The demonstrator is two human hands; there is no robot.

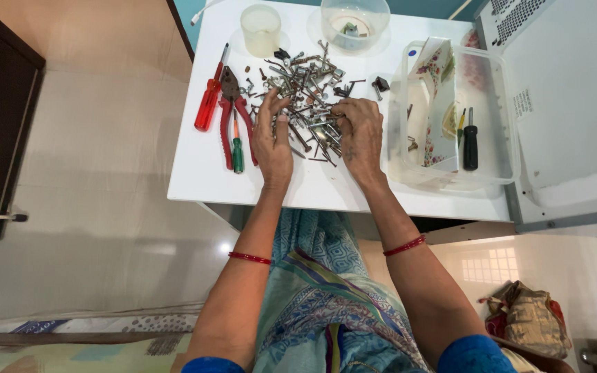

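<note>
1. White tabletop (195, 176) carries everything; both hands work at its middle, over a heap of metal bits.
2. One clear plastic bin (502, 103) sits just to the right of the right hand (359, 135). It holds one black-handled screwdriver (470, 141), a folded flowery card (440, 97) and a few stray bits.
3. One clear round bowl (355, 21) and one frosted cup (260, 29) stand beyond the heap, away from both hands.
4. One pair of red-handled pliers (233, 114) lies just to the left of the left hand (273, 138). One red screwdriver (209, 100) lies further left, and one small green screwdriver (238, 152) lies between the plier handles.
5. Nails, screws and bolts make up the heap (309, 83), too many and too tangled to count. It lies under and just beyond the fingertips.
6. Left grip: fingers loosely curled and spread on the near edge of the heap, touching pieces; whether any piece is pinched I cannot tell.
7. Right grip: fingers bent down into the heap's right side, palm down; any piece held is hidden.
8. To sort well, I judge it best to rake a thin layer toward the body, keep fingertips flat against sharp points, and lift one piece at a time.
</note>
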